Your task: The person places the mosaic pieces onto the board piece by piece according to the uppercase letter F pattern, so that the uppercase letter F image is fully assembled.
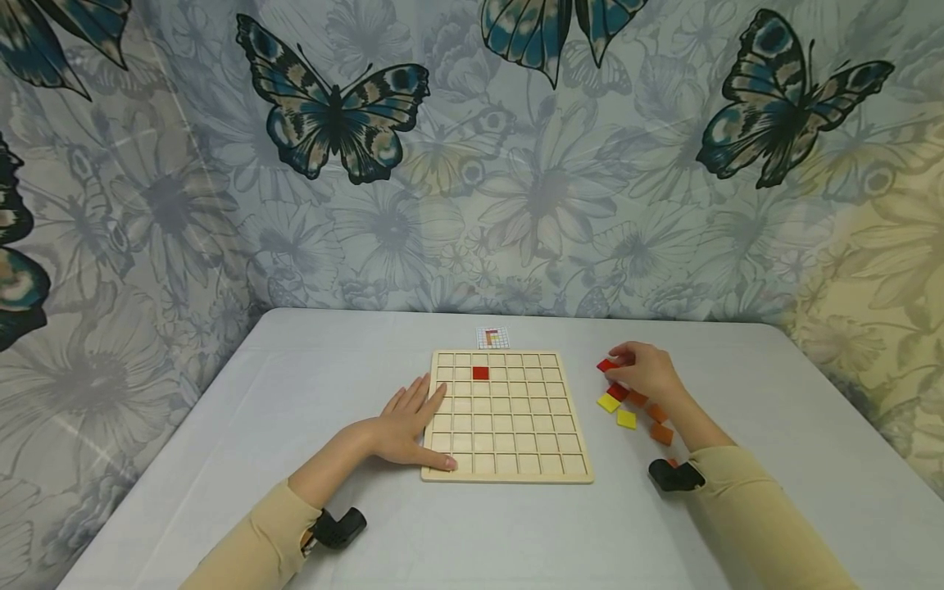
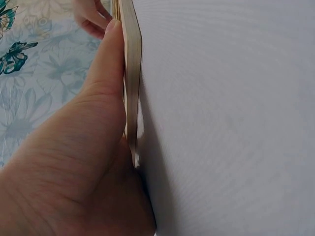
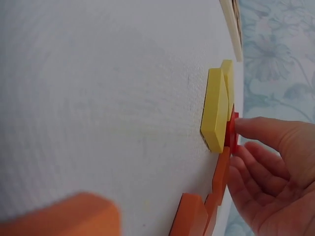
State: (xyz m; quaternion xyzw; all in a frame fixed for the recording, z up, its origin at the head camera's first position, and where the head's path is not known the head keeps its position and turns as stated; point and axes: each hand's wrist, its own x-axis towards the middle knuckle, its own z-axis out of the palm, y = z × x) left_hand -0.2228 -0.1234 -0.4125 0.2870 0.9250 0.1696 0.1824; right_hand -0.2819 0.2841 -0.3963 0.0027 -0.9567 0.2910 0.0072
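My left hand (image 1: 404,426) lies with straight, spread fingers against the left edge of a wooden grid board (image 1: 501,478), its thumb on the near left corner. In the left wrist view the thumb (image 2: 106,64) runs along the board's side (image 2: 132,73). One red square tile (image 1: 481,374) sits in the board's top row. To the right of the board, my right hand (image 1: 647,370) has thumb and fingertips around a red tile (image 1: 605,365) at the far end of a loose group. In the right wrist view that hand (image 3: 275,167) pinches the red tile, partly hidden behind yellow tiles (image 3: 215,108).
Beside the right hand lie another red tile (image 1: 618,392), two yellow tiles (image 1: 626,419) and several orange tiles (image 1: 661,433), some partly under the wrist. A small printed card with a coloured grid (image 1: 492,338) lies beyond the board on the white table (image 1: 354,352).
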